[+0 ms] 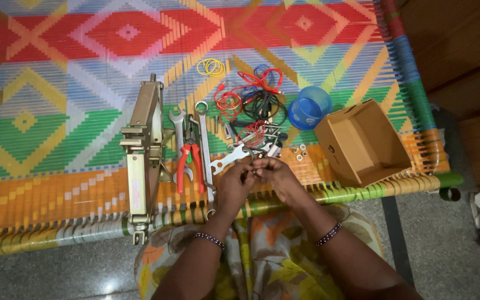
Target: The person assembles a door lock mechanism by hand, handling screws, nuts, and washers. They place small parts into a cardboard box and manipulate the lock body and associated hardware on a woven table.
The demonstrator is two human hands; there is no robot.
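My left hand (pixel 233 183) and my right hand (pixel 276 175) meet at the front edge of a woven cot, fingertips pinched together on a small metal part (pixel 253 169) that is too small to identify. Just beyond the fingers lie several spanners (pixel 202 133) and red-handled pliers (pixel 189 164). A tangle of red and black wires (pixel 251 103) lies further back. Small white nuts (pixel 300 151) sit to the right of my hands.
A folded metal scissor jack (pixel 143 144) lies at the left. An open cardboard box (pixel 362 144) stands at the right, a blue plastic cup (pixel 309 107) behind it. Yellow rubber bands (pixel 211 67) lie further back. The cot's frame edge (pixel 362 191) borders a grey floor.
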